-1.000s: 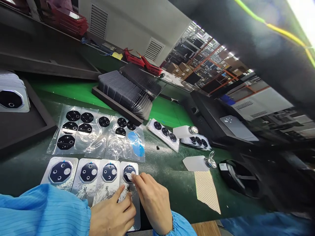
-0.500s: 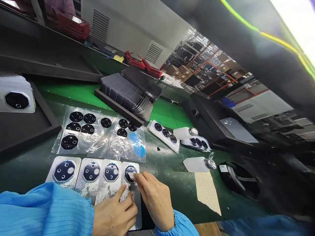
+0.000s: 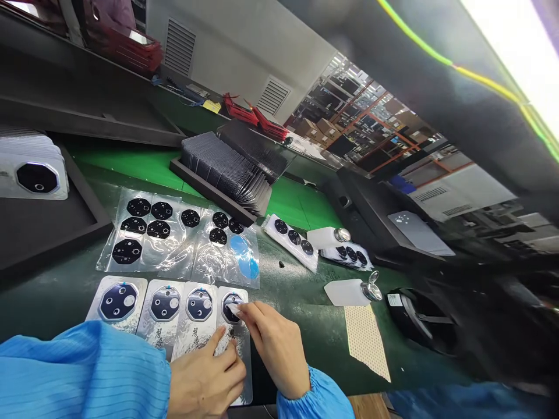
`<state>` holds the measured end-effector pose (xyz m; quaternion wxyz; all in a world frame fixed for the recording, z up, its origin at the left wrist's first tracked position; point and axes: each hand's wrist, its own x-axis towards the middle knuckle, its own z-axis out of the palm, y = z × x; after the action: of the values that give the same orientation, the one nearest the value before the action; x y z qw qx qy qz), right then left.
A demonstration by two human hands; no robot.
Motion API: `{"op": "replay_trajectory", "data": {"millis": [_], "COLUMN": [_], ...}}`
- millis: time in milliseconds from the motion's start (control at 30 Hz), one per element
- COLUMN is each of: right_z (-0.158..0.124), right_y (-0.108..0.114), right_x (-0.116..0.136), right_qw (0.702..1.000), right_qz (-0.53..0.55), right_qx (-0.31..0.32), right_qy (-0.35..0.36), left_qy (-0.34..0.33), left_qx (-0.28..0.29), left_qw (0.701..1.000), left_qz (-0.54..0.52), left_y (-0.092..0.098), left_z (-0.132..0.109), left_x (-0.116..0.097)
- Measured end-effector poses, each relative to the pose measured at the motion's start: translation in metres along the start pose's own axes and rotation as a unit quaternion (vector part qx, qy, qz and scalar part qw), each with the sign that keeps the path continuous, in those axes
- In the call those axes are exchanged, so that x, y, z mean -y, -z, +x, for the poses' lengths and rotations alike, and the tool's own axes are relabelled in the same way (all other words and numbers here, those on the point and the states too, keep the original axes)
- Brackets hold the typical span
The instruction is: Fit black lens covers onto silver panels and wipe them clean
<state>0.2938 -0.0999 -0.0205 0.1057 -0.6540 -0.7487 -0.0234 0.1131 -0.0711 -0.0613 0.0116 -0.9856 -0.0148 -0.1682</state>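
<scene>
Several silvery panels (image 3: 198, 337) lie side by side on the green mat, each with a dark octagonal camera window near its top. My right hand (image 3: 277, 346) pinches a small white wipe (image 3: 234, 309) against the octagonal window (image 3: 230, 299) of the rightmost panel. The wipe covers part of that window. My left hand (image 3: 209, 378) lies over the lower part of the two rightmost panels, fingers spread, index finger pointing toward the window. It holds nothing that I can see.
Clear plastic sheets (image 3: 174, 250) with black octagonal pieces lie beyond the panels. A black tray (image 3: 205, 192) holds many thin plates. White dispenser bottles (image 3: 347, 293), a dotted cloth (image 3: 367, 343) and a black roll (image 3: 419, 320) are to the right. Another rack of panels (image 3: 35, 169) stands left.
The view has shifted slightly. My right hand stays at the rightmost panel's window with the wipe, and my left hand keeps its place on the panels.
</scene>
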Motion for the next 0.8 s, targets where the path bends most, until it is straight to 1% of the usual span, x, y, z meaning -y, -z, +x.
{"op": "replay_trajectory", "data": {"millis": [100,167,233,333,400,533,667,800], "right_z": [-0.003,-0.006,-0.007,-0.003,0.002,0.011,0.012,0.010], "right_y": [0.005,0.008,0.008,0.002,-0.003,-0.009,-0.008,-0.004], "right_x": [-0.003,0.001,0.011,0.030,0.041,0.048,0.048,0.050], "right_qw": [0.998,0.996,0.996,0.997,0.998,0.998,0.998,0.997], "right_qz": [0.056,0.076,0.084,0.074,0.057,0.028,0.010,-0.009], "right_qx": [-0.007,-0.015,-0.018,-0.011,-0.013,-0.020,-0.003,0.016], "right_qy": [-0.035,-0.049,-0.039,-0.002,0.019,0.050,0.056,0.069], "left_qy": [-0.001,0.016,0.050,0.111,0.130,0.131,0.130,0.135], "left_qx": [-0.006,-0.011,-0.007,0.008,0.017,0.021,0.021,0.019], "left_qw": [1.000,1.000,0.998,0.992,0.989,0.988,0.989,0.988], "left_qz": [0.011,0.022,0.033,0.053,0.068,0.076,0.069,0.073], "left_y": [-0.001,0.001,0.004,0.010,0.011,0.008,0.004,0.004], "left_z": [-0.002,-0.006,-0.013,-0.026,-0.033,-0.039,-0.039,-0.039], "left_x": [-0.003,-0.008,-0.015,-0.023,-0.026,-0.026,-0.026,-0.027]}}
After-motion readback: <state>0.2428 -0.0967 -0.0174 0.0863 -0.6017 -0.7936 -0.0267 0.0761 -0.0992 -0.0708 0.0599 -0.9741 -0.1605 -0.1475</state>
